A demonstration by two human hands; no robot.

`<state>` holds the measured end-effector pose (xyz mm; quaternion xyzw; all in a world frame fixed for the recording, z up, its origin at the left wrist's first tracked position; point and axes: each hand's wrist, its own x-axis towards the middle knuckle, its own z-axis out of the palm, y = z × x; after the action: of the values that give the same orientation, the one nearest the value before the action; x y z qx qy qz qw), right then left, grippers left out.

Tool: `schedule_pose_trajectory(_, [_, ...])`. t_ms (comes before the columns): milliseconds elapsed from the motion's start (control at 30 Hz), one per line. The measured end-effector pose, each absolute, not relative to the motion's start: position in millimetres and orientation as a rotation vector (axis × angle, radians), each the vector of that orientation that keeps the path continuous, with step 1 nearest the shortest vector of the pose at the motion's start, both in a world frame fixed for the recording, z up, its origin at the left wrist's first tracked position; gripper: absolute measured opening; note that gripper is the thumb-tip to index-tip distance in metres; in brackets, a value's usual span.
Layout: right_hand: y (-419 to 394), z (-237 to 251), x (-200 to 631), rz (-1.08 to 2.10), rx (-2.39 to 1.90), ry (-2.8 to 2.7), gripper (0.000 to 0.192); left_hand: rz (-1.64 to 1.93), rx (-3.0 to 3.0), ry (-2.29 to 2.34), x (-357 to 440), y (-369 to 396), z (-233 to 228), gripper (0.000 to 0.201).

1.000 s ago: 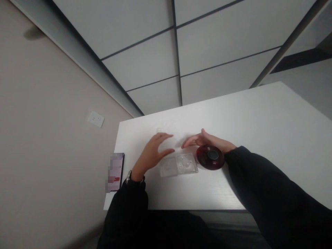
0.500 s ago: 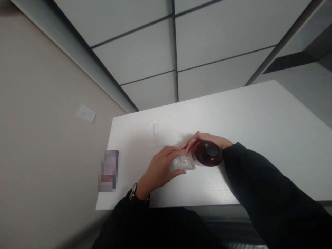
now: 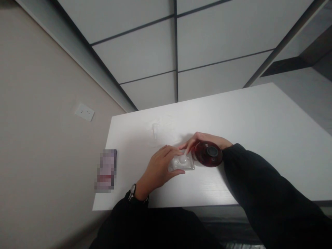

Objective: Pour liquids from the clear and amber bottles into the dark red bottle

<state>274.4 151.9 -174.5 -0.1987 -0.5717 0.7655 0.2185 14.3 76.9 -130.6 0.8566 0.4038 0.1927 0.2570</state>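
My left hand (image 3: 160,166) is closed on a small clear plastic tray (image 3: 190,165) with a round raised bump, its thumb along the near edge and fingers over the far one. Close against the tray's right side is a dark red, glossy round container (image 3: 204,157) with a dark disc on top. My right hand (image 3: 195,140) curls round the far side of this container, and its fingertips reach to the tray's far edge. Part of the right palm is hidden behind the container.
Both hands are over a white table (image 3: 233,114). A faint, clear plastic-looking item (image 3: 155,131) lies beyond my left hand. A blurred-out pinkish object (image 3: 107,169) is by the table's left edge. A wall socket (image 3: 85,112) and panelled doors (image 3: 147,52) stand beyond.
The view has shifted slightly. Both hands keep nearly the same place and hold, with the tray and the red container side by side as before.
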Motion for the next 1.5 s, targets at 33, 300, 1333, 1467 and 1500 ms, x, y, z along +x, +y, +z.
schedule_pose_trajectory(33, [150.4,-173.7,274.1,2.142,-0.545,-1.546,0.074,0.524,2.312,1.115,13.9,76.5,-131.8,0.047])
schedule_pose_trajectory(300, [151.1,-179.6,275.1,2.131,-0.534,-1.551,0.074,0.653,2.314,1.126,11.8,73.1,-143.5,0.103])
schedule_pose_trajectory(1333, [146.5,-171.4,272.0,2.062,-0.551,-1.501,0.069,0.748,2.471,0.963,19.3,72.2,-130.4,0.048])
schedule_pose_trajectory(1467, [147.4,-176.7,272.7,2.118,-0.525,-1.504,0.071,0.992,2.239,1.178,19.0,67.0,-114.9,0.034])
schedule_pose_trajectory(1500, [147.5,-177.7,273.0,2.128,-0.528,-1.496,0.071,1.023,2.207,1.219,17.9,66.2,-111.3,0.033])
